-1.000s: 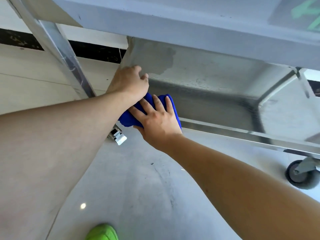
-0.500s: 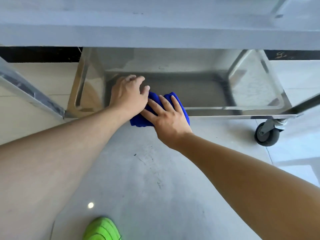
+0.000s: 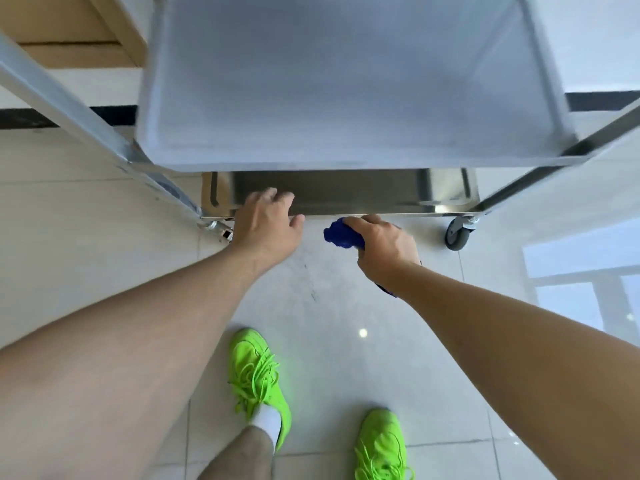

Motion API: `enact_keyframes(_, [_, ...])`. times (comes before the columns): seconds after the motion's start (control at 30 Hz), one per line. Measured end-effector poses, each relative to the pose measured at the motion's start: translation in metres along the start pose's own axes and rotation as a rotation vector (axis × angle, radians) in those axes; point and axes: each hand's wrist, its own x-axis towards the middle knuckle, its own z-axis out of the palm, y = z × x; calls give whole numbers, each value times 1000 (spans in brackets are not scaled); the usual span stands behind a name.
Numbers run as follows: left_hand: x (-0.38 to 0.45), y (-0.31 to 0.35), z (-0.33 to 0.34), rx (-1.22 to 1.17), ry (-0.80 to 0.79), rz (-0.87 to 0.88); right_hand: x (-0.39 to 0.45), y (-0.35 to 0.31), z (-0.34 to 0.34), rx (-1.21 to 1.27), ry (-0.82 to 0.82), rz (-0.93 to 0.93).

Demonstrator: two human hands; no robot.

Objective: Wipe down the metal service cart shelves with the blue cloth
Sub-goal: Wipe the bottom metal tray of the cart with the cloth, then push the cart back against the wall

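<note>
The metal service cart fills the top of the head view, its upper shelf [image 3: 346, 98] seen from above and its bottom shelf [image 3: 346, 195] showing as a dark strip below it. My left hand [image 3: 266, 223] rests on the bottom shelf's front rim, fingers spread, holding nothing. My right hand [image 3: 384, 244] is closed around the bunched blue cloth [image 3: 341, 233], just in front of that rim and above the floor. Part of the cloth hangs behind my right wrist.
A caster wheel [image 3: 457, 233] stands at the cart's front right corner, another caster [image 3: 221, 232] at the front left. Slanted cart legs run out on both sides. My two green shoes [image 3: 259, 379] stand on the pale tiled floor below.
The view has risen from low beside the bottom shelf to above the cart. My right hand has pulled the cloth off the bottom shelf; the hands have separated.
</note>
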Motion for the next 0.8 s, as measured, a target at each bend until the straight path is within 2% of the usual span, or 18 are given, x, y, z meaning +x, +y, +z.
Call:
enact_keyframes(0.2, [-73,52,-129,53,-95,-88,-81,-42,-134,13,26,-16])
enact_keyframes(0.37, [-107,108,-257,23,-85,-106,-142,-70,-258,31,67,-4])
enact_keyframes(0.6, [-109,190,-421,-10,40,-11,-191,-95,-413,13,202,21])
enact_keyframes(0.8, [-81,239,-512,-42,130,101,-194,-112,-512,-1,387,47])
